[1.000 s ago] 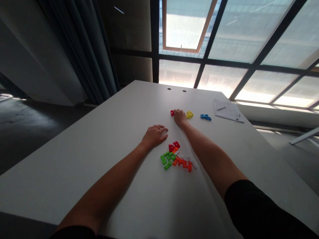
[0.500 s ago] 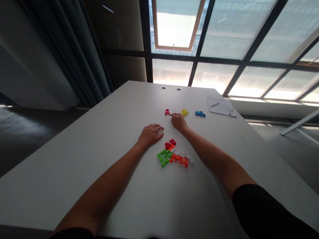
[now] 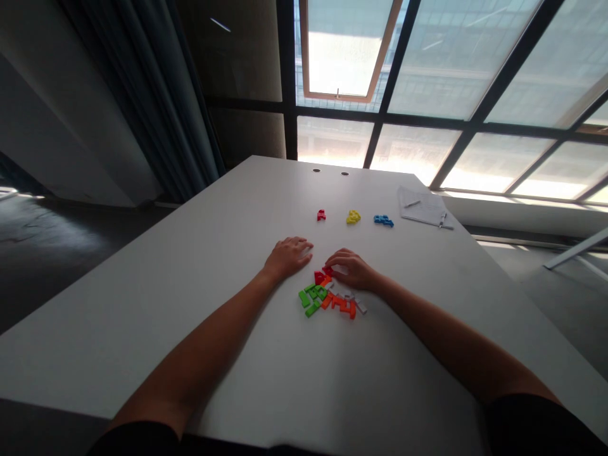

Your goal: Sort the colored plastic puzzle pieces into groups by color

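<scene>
A heap of small plastic pieces (image 3: 327, 299) in green, orange, red and white lies on the white table (image 3: 190, 266). My right hand (image 3: 350, 269) rests on the heap's far edge, fingers curled over a red piece (image 3: 322, 276). My left hand (image 3: 288, 256) lies flat on the table just left of the heap, fingers spread and holding nothing. Farther back, a red piece (image 3: 322, 215), a yellow piece (image 3: 353, 217) and a blue piece (image 3: 383, 221) sit apart in a row.
Papers with a pen (image 3: 422, 206) lie at the table's far right. Two cable holes (image 3: 330, 171) mark the far edge. Dark curtains (image 3: 156, 95) hang on the left, and large windows fill the back.
My right hand has drawn back from the far red piece, leaving it on the table, and come down onto the heap's red pieces. My left hand has stayed put.
</scene>
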Available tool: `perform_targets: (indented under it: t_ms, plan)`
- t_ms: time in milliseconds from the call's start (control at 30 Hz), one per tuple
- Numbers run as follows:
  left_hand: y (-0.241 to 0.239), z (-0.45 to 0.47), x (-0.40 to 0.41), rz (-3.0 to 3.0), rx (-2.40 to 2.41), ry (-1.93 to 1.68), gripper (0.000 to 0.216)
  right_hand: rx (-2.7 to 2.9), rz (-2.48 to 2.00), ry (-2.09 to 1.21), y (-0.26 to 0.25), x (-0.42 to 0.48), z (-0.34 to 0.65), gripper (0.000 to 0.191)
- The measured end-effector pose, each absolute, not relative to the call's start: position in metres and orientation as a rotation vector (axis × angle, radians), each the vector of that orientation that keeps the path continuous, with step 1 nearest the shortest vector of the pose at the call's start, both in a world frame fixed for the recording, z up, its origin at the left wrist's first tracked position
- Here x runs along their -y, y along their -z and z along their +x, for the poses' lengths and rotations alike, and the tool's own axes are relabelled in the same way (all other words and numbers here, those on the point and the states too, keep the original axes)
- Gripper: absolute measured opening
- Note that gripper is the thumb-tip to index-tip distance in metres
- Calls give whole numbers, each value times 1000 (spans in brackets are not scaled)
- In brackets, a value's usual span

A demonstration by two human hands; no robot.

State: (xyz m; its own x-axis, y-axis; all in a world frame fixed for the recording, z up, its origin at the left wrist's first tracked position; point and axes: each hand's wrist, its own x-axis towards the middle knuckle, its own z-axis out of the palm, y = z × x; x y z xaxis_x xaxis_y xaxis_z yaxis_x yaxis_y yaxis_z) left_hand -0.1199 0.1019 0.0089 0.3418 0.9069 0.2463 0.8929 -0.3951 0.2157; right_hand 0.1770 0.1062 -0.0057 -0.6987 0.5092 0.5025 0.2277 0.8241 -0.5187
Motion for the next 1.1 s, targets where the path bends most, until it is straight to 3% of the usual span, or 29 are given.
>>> perform_targets:
  t_ms: [433,700,1100]
  plan:
    - [-7,-120,-105,2547,-1709,-546,38,2444,-1286,-120,-9,-137,168,28]
    - [-9,-120,-103,2535,-1717,-527,38,2444,-1730,-146,-47,-205,130,33]
    - [-7,-118,-105,2547,-1717,-566,36,2351,-1927,-122,-56,-271,113,54]
